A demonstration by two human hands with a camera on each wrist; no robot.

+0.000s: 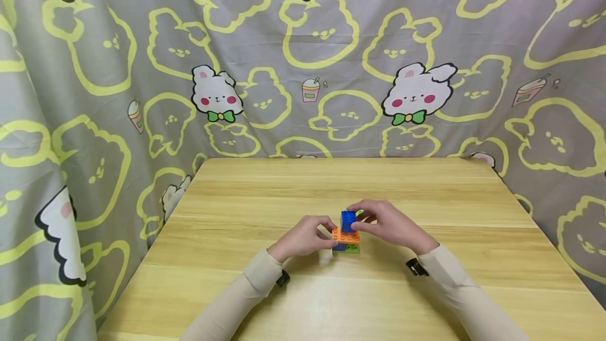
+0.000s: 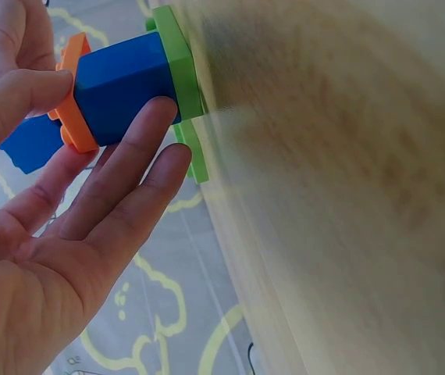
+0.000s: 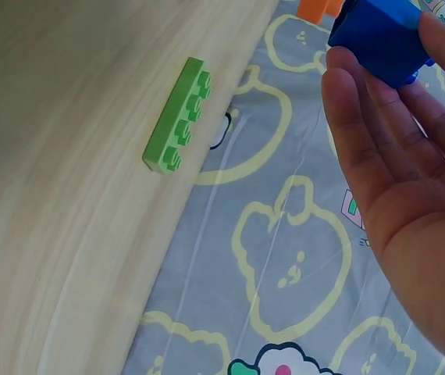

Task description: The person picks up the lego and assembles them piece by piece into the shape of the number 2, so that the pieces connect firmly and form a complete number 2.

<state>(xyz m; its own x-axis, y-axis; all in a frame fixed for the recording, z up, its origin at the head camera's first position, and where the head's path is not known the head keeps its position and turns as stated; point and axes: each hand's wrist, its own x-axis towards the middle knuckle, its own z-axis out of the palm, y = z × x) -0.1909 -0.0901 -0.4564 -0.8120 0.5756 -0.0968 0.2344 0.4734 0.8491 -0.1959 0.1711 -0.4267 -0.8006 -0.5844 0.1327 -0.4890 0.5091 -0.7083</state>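
A small stack of toy building bricks stands on the wooden table. At its bottom is a green plate (image 2: 179, 66), with a blue brick (image 2: 125, 86) on it and an orange plate (image 1: 347, 237) over that. My left hand (image 1: 305, 237) pinches the orange plate between thumb and index finger, while its other fingers lie along the lower blue brick. Over the orange plate, my right hand (image 1: 385, 223) holds a second blue brick (image 3: 380, 35) between thumb and fingers. In the head view this upper brick overlaps the orange plate's back part.
Behind the right hand's fingers lies a separate green brick (image 3: 177, 117), a narrow piece with one row of studs. The wooden table (image 1: 265, 188) reaches back to a grey curtain (image 1: 284, 120) printed with yellow outlines and white rabbits. Both wrists wear dark devices below the sleeves.
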